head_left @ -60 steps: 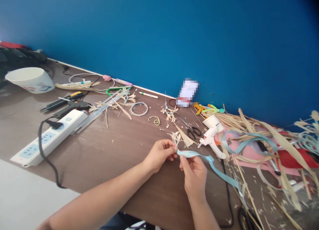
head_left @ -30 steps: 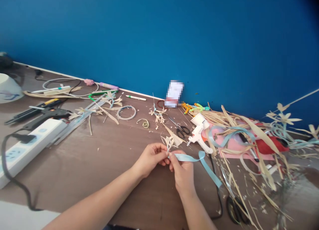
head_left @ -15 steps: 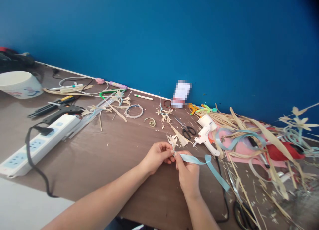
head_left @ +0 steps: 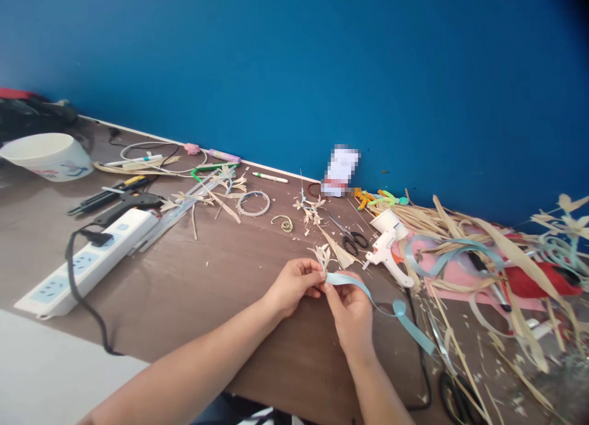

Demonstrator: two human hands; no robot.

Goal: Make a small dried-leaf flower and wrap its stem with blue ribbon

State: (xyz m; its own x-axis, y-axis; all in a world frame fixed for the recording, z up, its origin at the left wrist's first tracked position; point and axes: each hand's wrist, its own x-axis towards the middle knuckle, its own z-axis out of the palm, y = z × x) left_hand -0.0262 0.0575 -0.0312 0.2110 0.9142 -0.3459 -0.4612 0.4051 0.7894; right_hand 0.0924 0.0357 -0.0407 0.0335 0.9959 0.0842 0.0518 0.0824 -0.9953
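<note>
My left hand [head_left: 294,285] pinches the base of a small pale straw flower [head_left: 324,254] over the brown table [head_left: 184,284]. My right hand [head_left: 353,313] is closed on the end of a light blue ribbon [head_left: 391,311], right against the flower's stem. The ribbon trails off to the right, twists once and runs toward the table's front edge. Both hands touch each other at the fingertips.
A white glue gun [head_left: 389,256] and small black scissors [head_left: 352,238] lie just beyond my hands. Straw strips and pink and red scraps [head_left: 488,259] pile up at right. A white power strip [head_left: 89,259], tools, a white bowl [head_left: 48,155] sit at left. A blue wall [head_left: 322,63] backs the table.
The ribbon's loop has moved along and down to the right as my right hand worked it against the flower stem. My view has shifted slightly; both hands stay together.
</note>
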